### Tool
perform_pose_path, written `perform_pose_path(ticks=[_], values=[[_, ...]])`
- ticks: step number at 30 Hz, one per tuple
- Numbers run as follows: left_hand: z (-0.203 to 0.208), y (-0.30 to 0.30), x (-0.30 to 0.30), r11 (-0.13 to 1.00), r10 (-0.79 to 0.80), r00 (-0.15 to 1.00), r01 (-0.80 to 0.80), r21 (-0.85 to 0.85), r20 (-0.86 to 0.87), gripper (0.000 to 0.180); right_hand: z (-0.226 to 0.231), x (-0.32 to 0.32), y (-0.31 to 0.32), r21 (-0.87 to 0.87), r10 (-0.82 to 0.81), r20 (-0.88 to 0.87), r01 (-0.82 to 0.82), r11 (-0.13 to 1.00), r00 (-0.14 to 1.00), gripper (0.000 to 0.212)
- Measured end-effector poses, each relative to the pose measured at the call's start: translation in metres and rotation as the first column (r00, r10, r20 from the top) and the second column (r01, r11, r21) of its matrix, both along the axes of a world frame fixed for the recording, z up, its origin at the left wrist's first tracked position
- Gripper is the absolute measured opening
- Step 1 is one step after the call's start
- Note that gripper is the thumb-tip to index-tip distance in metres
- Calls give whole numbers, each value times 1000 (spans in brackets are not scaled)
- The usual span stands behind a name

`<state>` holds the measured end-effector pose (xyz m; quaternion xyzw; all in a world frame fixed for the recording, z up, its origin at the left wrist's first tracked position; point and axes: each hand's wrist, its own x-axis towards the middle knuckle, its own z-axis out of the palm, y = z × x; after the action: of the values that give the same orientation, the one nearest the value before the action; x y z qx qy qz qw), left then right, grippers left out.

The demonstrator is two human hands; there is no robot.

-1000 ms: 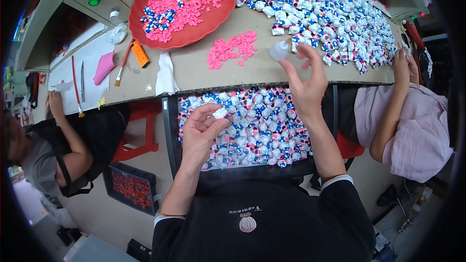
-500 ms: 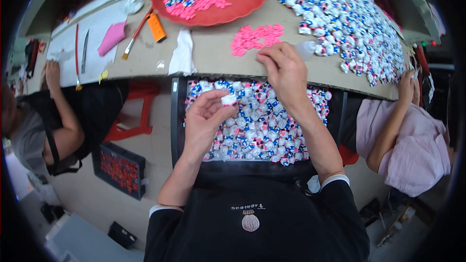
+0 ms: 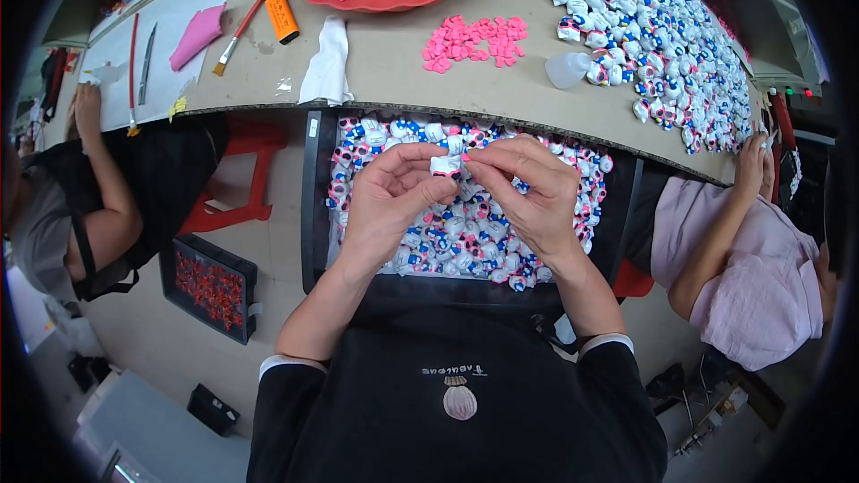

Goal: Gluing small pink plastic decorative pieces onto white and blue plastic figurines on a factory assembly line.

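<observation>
Above the drawer-like black tray (image 3: 313,206) full of small white, blue and pink figurines, my left hand (image 3: 385,192) is closed on one white figurine (image 3: 444,167), held between thumb and fingers. My right hand (image 3: 541,192) meets it from the right, pinching a tiny pink piece (image 3: 465,158) against or very close to the figurine's side. Whether the two touch is too small to tell. Beyond the hands, a loose patch of flat pink pieces (image 3: 474,41) lies on the table (image 3: 394,80).
A red dish (image 3: 385,4) of pink and blue-white pieces stands at the back. On the right are a translucent bottle (image 3: 568,70) and heaped figurines (image 3: 662,54). White cloth (image 3: 327,63), orange box (image 3: 281,16) and brush (image 3: 234,40) lie left. Co-workers' hands show at both sides.
My right hand has come down from the pink pieces to the figurine, bringing a pink piece. My left hand still holds the figurine, now nearer the middle. The view has shifted slightly.
</observation>
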<state>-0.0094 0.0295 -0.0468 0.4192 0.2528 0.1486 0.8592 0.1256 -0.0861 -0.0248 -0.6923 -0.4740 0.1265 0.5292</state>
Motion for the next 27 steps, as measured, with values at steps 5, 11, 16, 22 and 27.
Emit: perform_pose_path(ticks=[5, 11, 16, 22, 27], values=[[1, -2, 1, 998, -61, 998, 61, 14, -7, 29, -2, 0, 0, 34, 20, 103, -24, 999, 994, 16], [0, -2, 0, 999, -38, 999, 38, -37, -5, 29, -3, -4, -1, -12, 56, 248, -55, 998, 967, 18], [0, -3, 2, 1000, -17, 1000, 17, 23, -10, 28, -7, -5, -2, 23, 32, 329, -42, 999, 944, 18], [1, -5, 2, 984, -33, 999, 30, 177, 10, 30, 1, -8, -7, -115, -58, -139, 42, 992, 989, 14], [2, -7, 3, 971, -42, 999, 42, 234, -4, 31, -1, -8, -9, -101, -53, -161, 37, 994, 986, 14]])
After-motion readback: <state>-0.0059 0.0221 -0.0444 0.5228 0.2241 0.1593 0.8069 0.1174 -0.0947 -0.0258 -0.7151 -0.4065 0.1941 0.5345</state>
